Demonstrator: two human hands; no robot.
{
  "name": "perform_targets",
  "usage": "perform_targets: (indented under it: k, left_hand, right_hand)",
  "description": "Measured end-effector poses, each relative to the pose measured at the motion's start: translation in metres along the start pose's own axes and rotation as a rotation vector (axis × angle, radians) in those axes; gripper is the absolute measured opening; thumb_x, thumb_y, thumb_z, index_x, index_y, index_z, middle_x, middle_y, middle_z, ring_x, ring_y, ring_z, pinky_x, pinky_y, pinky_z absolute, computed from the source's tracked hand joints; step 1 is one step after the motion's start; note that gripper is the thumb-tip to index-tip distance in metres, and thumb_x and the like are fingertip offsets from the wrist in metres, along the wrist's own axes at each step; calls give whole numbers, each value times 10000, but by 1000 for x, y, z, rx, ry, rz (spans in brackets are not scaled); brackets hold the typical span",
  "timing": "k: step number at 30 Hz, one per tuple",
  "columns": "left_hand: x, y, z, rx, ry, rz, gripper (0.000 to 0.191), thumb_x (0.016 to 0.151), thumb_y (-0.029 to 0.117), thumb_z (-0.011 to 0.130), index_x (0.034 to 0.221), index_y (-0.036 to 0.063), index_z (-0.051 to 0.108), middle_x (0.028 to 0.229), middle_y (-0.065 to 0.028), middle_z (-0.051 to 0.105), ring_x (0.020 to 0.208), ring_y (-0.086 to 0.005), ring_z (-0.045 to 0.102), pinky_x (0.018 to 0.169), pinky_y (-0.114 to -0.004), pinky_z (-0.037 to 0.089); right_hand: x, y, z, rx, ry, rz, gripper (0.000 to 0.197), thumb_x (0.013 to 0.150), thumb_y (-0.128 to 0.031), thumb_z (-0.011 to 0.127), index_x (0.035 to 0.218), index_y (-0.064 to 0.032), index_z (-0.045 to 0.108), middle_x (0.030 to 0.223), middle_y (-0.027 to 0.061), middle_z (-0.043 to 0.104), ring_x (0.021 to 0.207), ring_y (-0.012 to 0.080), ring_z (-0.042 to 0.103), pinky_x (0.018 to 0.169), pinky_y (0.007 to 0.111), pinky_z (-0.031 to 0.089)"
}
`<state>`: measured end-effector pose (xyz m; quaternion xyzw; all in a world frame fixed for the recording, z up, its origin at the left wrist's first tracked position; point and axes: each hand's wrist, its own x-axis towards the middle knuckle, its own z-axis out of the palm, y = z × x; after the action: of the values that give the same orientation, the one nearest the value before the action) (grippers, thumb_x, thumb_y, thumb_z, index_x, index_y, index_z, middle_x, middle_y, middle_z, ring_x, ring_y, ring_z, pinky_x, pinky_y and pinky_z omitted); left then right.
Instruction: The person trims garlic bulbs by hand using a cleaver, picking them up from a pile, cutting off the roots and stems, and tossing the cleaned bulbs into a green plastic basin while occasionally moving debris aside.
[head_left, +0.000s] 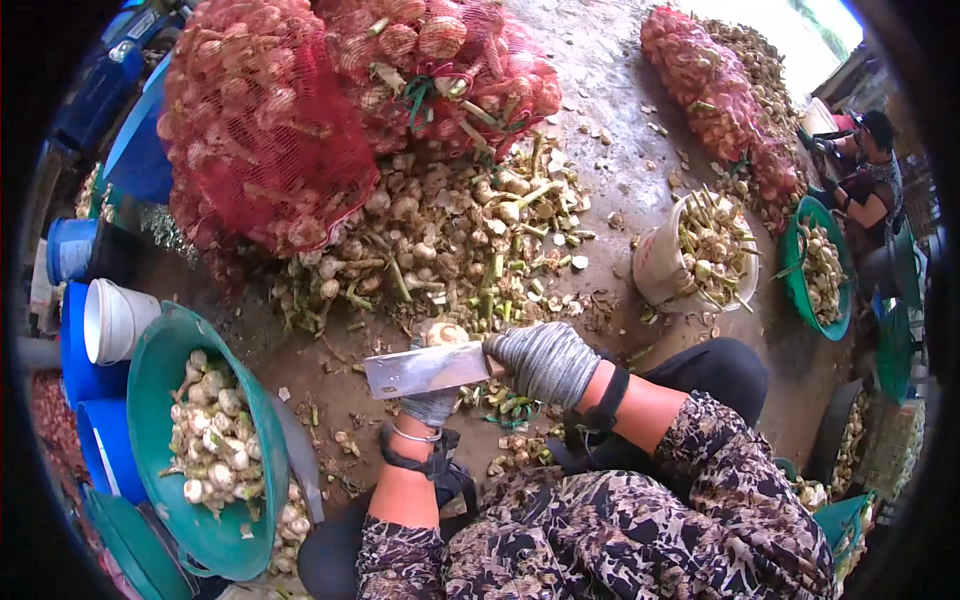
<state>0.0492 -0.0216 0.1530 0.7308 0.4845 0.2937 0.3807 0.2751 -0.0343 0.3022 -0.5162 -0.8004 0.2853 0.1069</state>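
My gloved right hand (547, 364) grips the short handle of a cleaver (431, 369). Its broad blade points left and lies across the front of my left hand (431, 407), hiding most of that glove. A garlic bulb (445, 334) shows just above the blade, cut face up, held in my left hand as far as I can see. Beyond both hands spreads a heap of garlic bulbs and stalks (420, 225). Cut stem pieces (506, 405) lie on the floor beneath the blade.
Red mesh sacks of garlic (277, 127) rise behind the heap. On the left stands a green tub (274, 480) with trimmed bulbs, beside a white bucket (120, 322). A stalk-filled bucket (652, 266) stands right, near a green basin (795, 300) and a seated person (870, 180).
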Motion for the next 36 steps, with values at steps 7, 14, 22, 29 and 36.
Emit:
perform_targets:
  k: [7,14,22,29,36]
  left_hand:
    - [-36,12,-3,260,54,78,460,887,392,627,1255,126,558,1194,-98,620,1075,-273,603,918,-417,473]
    - [-57,43,-8,359,-3,80,483,869,360,657,1273,125,535,1163,-90,623,1039,-272,608,886,-409,488]
    - [-34,121,-35,-455,225,-162,579,760,94,779,1244,59,462,1113,-47,545,981,-163,538,889,-308,478]
    - [-48,21,-3,615,49,191,507,925,347,585,1322,66,438,1285,-110,542,1162,-241,539,1050,-425,380]
    - [-54,21,-6,288,-266,-211,591,977,479,402,1450,130,341,1498,-82,368,1354,-259,366,1147,-411,266]
  right_hand:
    - [-20,-23,-3,-19,-51,-21,106,818,-184,611,907,-125,615,739,140,632,717,343,651,608,440,488]
    - [-23,5,16,-42,-101,-68,206,819,-207,607,998,-107,630,802,153,663,781,354,667,649,451,509]
    - [-19,64,21,49,119,364,237,846,-298,625,987,-108,626,830,175,674,781,371,661,690,458,514]
    - [-19,-22,6,13,-72,24,171,769,-203,669,895,-112,597,740,156,632,735,361,651,614,450,495]
    - [-25,-20,11,53,-108,-6,173,765,-172,652,922,-105,620,778,159,648,778,376,654,633,463,501]
